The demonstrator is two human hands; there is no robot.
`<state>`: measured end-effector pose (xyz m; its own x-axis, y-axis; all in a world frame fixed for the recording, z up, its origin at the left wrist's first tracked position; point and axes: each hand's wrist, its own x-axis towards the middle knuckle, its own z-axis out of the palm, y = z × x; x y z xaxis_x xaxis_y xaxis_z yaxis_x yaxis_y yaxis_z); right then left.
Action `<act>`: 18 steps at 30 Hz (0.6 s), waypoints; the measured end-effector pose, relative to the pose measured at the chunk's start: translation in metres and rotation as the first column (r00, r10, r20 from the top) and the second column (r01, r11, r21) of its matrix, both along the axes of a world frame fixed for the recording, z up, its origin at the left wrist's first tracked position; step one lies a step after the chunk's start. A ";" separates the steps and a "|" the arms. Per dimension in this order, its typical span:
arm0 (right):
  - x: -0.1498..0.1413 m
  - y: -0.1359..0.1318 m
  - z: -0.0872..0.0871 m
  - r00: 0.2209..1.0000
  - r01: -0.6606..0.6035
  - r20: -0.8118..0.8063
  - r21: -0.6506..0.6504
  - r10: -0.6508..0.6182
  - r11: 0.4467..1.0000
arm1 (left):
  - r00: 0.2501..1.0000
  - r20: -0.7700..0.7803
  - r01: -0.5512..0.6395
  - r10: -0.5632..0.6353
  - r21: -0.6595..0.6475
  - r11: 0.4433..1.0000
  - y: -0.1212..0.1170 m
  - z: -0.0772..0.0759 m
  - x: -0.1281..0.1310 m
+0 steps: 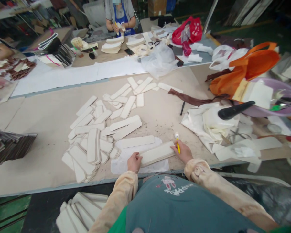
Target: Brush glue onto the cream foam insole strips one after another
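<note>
Left hand (135,162), half-curled, pinched left end of white strips (157,153); my right hand (183,151), closed round yellow tool (178,147), touched other end. Loose pinch could have skewed strips.

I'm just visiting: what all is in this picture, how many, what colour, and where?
Table: one, beige, centre
Heaped strips: dozens, cream, table's left-centre
Front strips: count unclear, cream, table's near edge
White sheet: one, white, under front strips
Lower strips: several, cream, below table's near edge
Yellow-handled tool: one, yellow, front strips' right end
Dark stack: one, dark grey, table's left
Orange bag: one, orange, right
Basin: one, lilac, beside orange bag
Red bag: one, red, top right of centre
Co-worker: one, blue apron, top centre
Background clutter: uncountable, blurred
Left hand: one, beige sleeve, front strips' left end
Right hand: one, beige sleeve, holding yellow-handled tool
</note>
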<state>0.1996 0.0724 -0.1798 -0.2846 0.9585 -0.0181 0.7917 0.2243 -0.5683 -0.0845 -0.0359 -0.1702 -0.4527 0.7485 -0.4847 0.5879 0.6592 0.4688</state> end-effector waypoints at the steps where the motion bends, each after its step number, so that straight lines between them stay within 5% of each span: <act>1: 0.001 0.001 0.000 1.000 0.000 0.002 0.013 0.000 1.000 | 1.000 0.001 0.008 -0.008 -0.002 1.000 0.000 0.000 0.000; 5: 0.004 0.001 0.000 1.000 -0.016 -0.002 0.092 0.016 0.996 | 0.999 0.001 0.035 -0.035 -0.002 0.999 0.001 0.000 -0.002; 9: -0.006 -0.012 0.001 0.979 -0.188 -0.051 0.139 0.197 0.972 | 0.998 -0.014 0.055 -0.055 0.011 0.998 0.000 -0.002 -0.003; 14: -0.038 -0.036 -0.006 0.763 -0.621 -0.135 0.121 0.633 0.774 | 0.998 -0.026 0.062 -0.061 0.019 0.998 0.002 -0.004 -0.004; 18: -0.043 -0.039 -0.016 0.727 -0.676 -0.100 0.068 0.680 0.733 | 0.997 -0.041 0.061 -0.059 0.029 0.998 0.003 -0.003 -0.004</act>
